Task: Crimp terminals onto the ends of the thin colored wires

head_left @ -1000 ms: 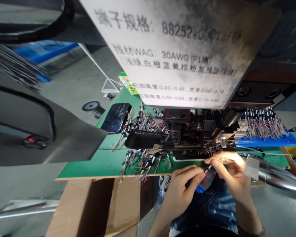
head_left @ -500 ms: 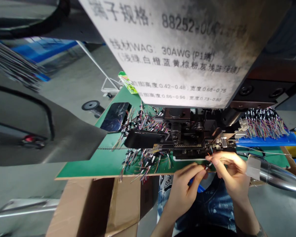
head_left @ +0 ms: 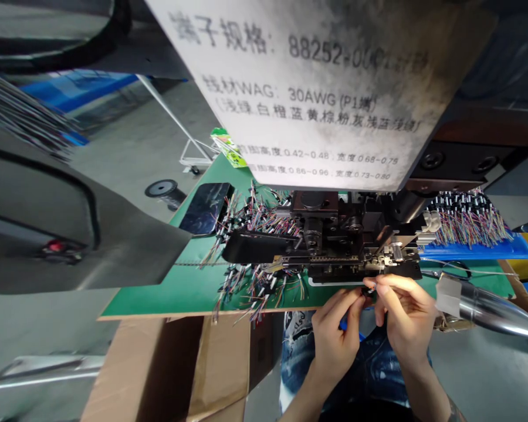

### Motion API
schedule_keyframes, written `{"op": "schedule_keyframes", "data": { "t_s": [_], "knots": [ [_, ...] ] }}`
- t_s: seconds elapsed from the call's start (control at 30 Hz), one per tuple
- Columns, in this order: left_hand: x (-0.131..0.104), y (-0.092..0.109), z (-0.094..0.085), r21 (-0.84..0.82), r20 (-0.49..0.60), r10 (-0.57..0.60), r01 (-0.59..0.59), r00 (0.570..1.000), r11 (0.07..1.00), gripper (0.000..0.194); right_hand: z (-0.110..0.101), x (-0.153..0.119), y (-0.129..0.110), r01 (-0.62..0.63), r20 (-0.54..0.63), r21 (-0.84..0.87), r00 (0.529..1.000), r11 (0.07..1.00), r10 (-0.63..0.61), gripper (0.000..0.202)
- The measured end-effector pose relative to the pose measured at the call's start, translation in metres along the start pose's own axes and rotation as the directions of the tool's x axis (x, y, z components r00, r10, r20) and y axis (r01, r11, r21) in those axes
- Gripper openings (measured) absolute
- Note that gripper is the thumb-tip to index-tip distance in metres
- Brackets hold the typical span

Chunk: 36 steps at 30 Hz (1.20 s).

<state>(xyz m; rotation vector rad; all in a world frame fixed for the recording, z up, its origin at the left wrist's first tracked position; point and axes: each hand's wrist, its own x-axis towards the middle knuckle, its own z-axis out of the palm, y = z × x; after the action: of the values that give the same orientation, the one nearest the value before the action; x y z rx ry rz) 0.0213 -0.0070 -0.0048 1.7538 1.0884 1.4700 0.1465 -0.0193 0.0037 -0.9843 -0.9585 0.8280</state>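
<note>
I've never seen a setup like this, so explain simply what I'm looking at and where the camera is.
The camera is worn on a person's head, looking forward and down. The bare left hand and bare right hand hold a small black-and-white wire piece, mostly hidden by fingers, in front of a dark metal machine. A large printed white label is above. On the green tabletop lie thin multicoloured wire bundles and a flat black phone-like rectangle. A blue plastic tray on the right carries more bundles.

The wired black piece [head_left: 368,291] is mostly hidden.
</note>
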Motion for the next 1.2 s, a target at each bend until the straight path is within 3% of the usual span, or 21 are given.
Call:
{"op": "schedule_keyframes", "data": {
  "t_s": [0.17, 0.23, 0.3, 0.43, 0.93, 1.03, 1.1, 1.2],
  "knots": [
    [0.002, 0.002, -0.002, -0.046, 0.06, -0.033, 0.035, 0.998, 0.998, 0.024, 0.001, 0.002, -0.004, -0.046, -0.085, -0.081, 0.996, 0.996, 0.039, 0.011],
    [0.002, 0.003, -0.004, -0.061, 0.075, -0.049, 0.053, 0.996, 0.997, 0.024, 0.0, 0.004, -0.006, -0.068, -0.054, -0.118, 0.997, 0.991, 0.062, 0.009],
    [0.003, 0.004, -0.005, -0.071, 0.077, -0.052, 0.058, 0.996, 0.996, 0.024, 0.0, 0.006, -0.007, -0.078, -0.028, -0.151, 0.997, 0.985, 0.074, 0.008],
    [0.004, 0.005, -0.005, -0.068, 0.052, -0.025, 0.029, 0.998, 0.997, 0.023, 0.004, 0.007, -0.011, -0.106, -0.096, -0.16, 0.991, 0.981, 0.091, 0.008],
    [0.005, 0.009, -0.01, -0.081, 0.084, -0.092, 0.098, 0.992, 0.992, 0.021, 0.001, 0.008, -0.012, -0.061, -0.036, -0.228, 0.998, 0.972, 0.054, 0.01],
    [0.011, 0.015, -0.021, -0.147, 0.199, -0.176, 0.207, 0.964, 0.967, 0.026, -0.008, 0.013, -0.018, 0.135, 0.083, -0.364, 0.99, 0.922, -0.112, 0.014],
    [0.016, 0.018, -0.029, -0.22, 0.329, -0.231, 0.312, 0.916, 0.924, 0.033, -0.014, 0.017, -0.022, 0.248, 0.171, -0.425, 0.966, 0.87, -0.192, 0.013],
    [0.021, 0.018, -0.037, -0.252, 0.444, -0.259, 0.397, 0.858, 0.883, 0.036, -0.019, 0.02, -0.023, 0.259, 0.243, -0.388, 0.955, 0.884, -0.173, 0.012]
  ]
}}
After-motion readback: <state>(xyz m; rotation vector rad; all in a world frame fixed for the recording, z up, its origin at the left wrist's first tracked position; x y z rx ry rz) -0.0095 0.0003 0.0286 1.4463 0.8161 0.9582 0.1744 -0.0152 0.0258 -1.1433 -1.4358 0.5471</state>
